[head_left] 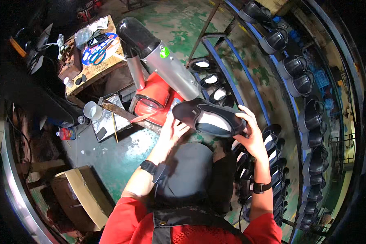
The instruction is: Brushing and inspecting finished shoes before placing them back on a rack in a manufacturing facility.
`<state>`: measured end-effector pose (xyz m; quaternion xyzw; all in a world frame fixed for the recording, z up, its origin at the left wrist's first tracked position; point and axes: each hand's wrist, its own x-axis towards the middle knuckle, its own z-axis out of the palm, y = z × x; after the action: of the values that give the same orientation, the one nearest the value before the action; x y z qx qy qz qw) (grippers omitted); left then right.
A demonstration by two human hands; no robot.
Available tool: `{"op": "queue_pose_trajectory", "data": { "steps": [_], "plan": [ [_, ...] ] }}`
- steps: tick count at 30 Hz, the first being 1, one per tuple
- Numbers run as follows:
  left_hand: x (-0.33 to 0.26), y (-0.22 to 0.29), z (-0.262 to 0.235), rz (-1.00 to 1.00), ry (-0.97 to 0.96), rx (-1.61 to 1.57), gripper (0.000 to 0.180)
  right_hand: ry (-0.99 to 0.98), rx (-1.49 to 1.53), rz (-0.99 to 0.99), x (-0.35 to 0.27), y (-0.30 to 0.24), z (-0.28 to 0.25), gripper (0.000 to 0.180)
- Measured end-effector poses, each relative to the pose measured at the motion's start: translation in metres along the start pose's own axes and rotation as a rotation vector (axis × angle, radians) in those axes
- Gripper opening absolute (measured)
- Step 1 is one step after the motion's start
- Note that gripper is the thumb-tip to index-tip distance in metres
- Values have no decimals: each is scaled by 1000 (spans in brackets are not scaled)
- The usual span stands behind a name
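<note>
A black shoe point(185, 113) with a pale insole showing through its opening is held up in front of me. My right hand point(253, 136) is closed round its heel end, thumb below and fingers over the top. My left hand point(173, 132) holds the toe end from the left side, its fingers partly hidden by the shoe. Just beyond the shoe stands a red machine point(155, 91) with a round dark opening. A silver metal tube point(173, 69) with a black elbow point(138, 35) rises from it, its lower end close to the shoe.
Left of the machine, a wooden table point(85, 83) carries scissors point(98, 57) and small items. A white cup point(93, 110) stands by a foil-covered tray point(110, 116). Racks of black shoes point(295, 67) run along the right. An open cardboard box point(87, 195) lies lower left.
</note>
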<state>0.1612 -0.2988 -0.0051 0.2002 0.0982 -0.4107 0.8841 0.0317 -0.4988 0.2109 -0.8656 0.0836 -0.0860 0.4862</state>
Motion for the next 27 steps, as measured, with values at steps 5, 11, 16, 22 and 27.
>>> {"op": "queue_pose_trajectory", "data": {
  "steps": [5,11,16,22,27],
  "plan": [
    [7,9,4,55,-48,28,52,-32,143,34,-3,12,-4,62],
    [6,12,7,97,-147,-30,52,-66,19,3,-5,15,-8,70],
    [-3,22,9,45,-33,132,56,4,96,73,-8,30,-2,77],
    [-26,24,41,149,46,310,50,63,375,340,-50,52,10,73],
    [-38,22,29,128,70,426,35,-62,134,376,-107,51,2,70]
  ]
}}
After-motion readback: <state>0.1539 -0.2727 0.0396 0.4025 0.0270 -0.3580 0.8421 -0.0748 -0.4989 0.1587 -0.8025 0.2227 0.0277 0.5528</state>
